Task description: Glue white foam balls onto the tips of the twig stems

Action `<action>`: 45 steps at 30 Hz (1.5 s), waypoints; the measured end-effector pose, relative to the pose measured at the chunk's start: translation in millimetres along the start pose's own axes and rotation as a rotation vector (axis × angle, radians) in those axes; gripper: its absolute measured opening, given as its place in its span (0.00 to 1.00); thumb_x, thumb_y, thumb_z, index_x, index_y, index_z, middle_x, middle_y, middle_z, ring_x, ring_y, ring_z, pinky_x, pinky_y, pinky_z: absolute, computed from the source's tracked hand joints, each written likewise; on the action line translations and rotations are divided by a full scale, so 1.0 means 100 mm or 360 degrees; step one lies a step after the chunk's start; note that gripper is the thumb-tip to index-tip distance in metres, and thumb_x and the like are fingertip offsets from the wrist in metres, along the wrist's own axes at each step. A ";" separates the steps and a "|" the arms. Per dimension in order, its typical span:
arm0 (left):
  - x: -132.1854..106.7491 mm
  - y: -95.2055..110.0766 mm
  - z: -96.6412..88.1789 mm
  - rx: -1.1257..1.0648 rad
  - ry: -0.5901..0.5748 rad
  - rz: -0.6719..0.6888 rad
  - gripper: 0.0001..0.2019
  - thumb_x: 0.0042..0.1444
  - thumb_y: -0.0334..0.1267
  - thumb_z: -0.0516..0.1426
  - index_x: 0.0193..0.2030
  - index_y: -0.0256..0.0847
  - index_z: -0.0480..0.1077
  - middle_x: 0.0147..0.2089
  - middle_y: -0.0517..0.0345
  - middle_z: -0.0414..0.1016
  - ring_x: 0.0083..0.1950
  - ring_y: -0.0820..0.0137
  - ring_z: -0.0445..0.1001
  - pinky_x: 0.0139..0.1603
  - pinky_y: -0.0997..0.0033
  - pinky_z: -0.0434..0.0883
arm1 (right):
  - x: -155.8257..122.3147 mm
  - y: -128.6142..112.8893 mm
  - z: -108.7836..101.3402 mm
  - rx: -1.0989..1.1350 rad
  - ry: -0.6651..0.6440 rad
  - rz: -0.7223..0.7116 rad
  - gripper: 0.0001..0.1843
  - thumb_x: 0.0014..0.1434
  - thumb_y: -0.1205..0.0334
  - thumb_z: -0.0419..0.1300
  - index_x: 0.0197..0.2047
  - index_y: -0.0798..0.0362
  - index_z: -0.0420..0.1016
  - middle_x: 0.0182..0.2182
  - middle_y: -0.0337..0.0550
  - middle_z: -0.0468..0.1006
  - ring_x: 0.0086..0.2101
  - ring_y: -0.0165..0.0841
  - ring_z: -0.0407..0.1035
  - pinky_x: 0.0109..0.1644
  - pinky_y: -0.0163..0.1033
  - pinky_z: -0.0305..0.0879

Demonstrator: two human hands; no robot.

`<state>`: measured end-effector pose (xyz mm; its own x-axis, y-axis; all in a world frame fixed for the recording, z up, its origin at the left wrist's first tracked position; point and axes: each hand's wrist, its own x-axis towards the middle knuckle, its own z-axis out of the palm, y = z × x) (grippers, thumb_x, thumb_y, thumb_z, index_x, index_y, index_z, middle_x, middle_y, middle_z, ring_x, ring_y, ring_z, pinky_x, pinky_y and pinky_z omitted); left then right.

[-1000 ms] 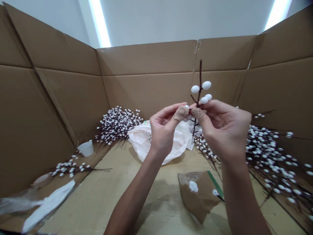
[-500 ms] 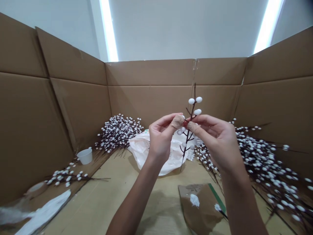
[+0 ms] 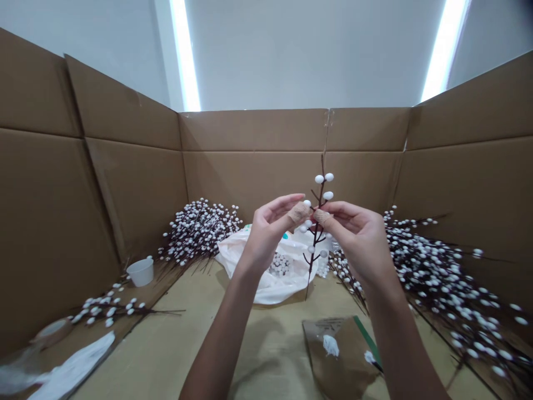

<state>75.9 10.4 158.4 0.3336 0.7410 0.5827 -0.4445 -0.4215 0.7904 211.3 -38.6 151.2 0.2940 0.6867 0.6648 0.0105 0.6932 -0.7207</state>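
I hold a thin dark twig with white berries [image 3: 321, 191] upright in front of me. My right hand [image 3: 358, 239] pinches its stem between taped thumb and forefinger. My left hand [image 3: 268, 230], thumb also wrapped in tan tape, pinches at the same spot, at a white berry on the twig. Below the hands lies a white plastic bag [image 3: 266, 272] with loose white berries in it.
Cardboard walls [image 3: 254, 161] enclose the cardboard work surface. Piles of white-berry branches lie at back left [image 3: 197, 228] and along the right [image 3: 441, 272]. A small white cup [image 3: 140, 271] and one loose branch [image 3: 110, 308] sit left. A brown card with white glue [image 3: 337, 350] lies near.
Both hands and the twig have moved away from me and look smaller; the view tilted up a little. The pinch on the twig is unchanged.
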 end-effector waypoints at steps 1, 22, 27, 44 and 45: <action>0.01 0.02 -0.06 0.0135 -0.0101 -0.0069 0.19 0.48 0.41 0.66 0.47 0.40 0.75 0.44 0.51 0.78 0.44 0.68 0.76 0.47 0.69 0.71 | 0.01 0.01 -0.01 0.0020 0.0008 -0.0001 0.06 0.48 0.63 0.68 0.30 0.56 0.77 0.27 0.41 0.80 0.28 0.27 0.75 0.34 0.30 0.73; 0.23 -0.71 -0.39 0.0616 -0.1408 -0.1108 0.19 0.35 0.46 0.71 0.35 0.40 0.80 0.26 0.60 0.78 0.28 0.73 0.76 0.34 0.76 0.75 | 0.26 0.25 -0.17 -0.0159 0.0218 0.0020 0.20 0.44 0.54 0.70 0.37 0.59 0.77 0.35 0.50 0.82 0.36 0.38 0.77 0.44 0.45 0.74; 0.25 -0.80 -0.43 0.0588 -0.1333 -0.1118 0.18 0.34 0.44 0.72 0.33 0.38 0.80 0.26 0.59 0.79 0.28 0.71 0.77 0.34 0.75 0.76 | 0.29 0.23 -0.26 -0.0260 0.0158 0.0099 0.29 0.43 0.52 0.70 0.46 0.59 0.75 0.46 0.56 0.79 0.46 0.41 0.74 0.54 0.50 0.69; 0.29 -0.94 -0.54 0.0607 -0.1257 -0.1058 0.18 0.34 0.43 0.71 0.33 0.38 0.80 0.26 0.58 0.79 0.28 0.70 0.78 0.33 0.74 0.76 | 0.28 0.17 -0.31 -0.0148 0.0136 0.0037 0.28 0.52 0.38 0.60 0.39 0.56 0.78 0.40 0.52 0.80 0.42 0.39 0.75 0.48 0.47 0.72; 0.29 -0.94 -0.54 0.0601 -0.1256 -0.1053 0.18 0.34 0.43 0.71 0.33 0.38 0.80 0.26 0.58 0.79 0.28 0.70 0.78 0.32 0.74 0.76 | 0.28 0.16 -0.31 -0.0144 0.0135 0.0033 0.28 0.52 0.38 0.60 0.39 0.56 0.78 0.40 0.52 0.80 0.41 0.39 0.76 0.48 0.47 0.72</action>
<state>82.6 99.7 91.5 0.9105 0.3932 -0.1276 0.2570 -0.2967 0.9197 248.9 -14.9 152.1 0.3746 0.6773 0.6333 0.0887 0.6537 -0.7516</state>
